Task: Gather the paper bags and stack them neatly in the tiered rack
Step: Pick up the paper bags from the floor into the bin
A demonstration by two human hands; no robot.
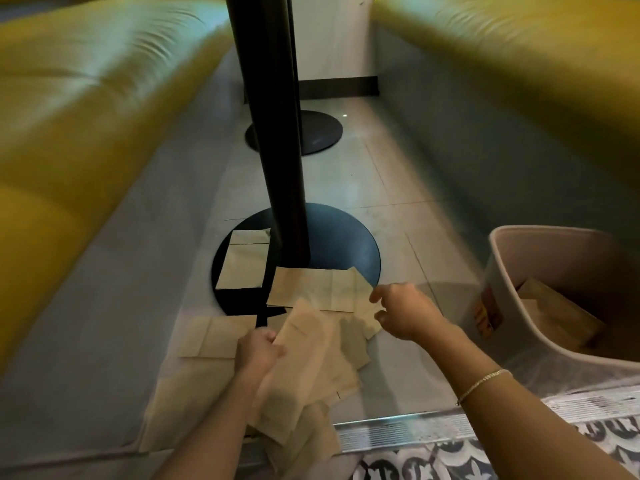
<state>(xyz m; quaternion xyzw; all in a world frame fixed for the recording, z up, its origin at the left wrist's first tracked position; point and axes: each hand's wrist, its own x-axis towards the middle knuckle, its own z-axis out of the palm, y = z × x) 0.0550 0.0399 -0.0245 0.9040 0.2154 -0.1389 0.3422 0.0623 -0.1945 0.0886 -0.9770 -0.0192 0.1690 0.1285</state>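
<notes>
Both arms stretched out and down, one hand full, the other with fingers curled.

The left hand [258,351] is curled tight around a bunch of bags [304,368], thumb on top, forearm coming in from the bottom edge and angled up to the right. The right hand [401,311] is further out, wrist bent a bit, its fingers [379,296] loosely curled and pointing left with the thumb below them; can't tell if they're actually pinching anything. The right forearm runs in from the lower right corner with a thin bracelet [483,384] on it. The hands are well apart.
</notes>
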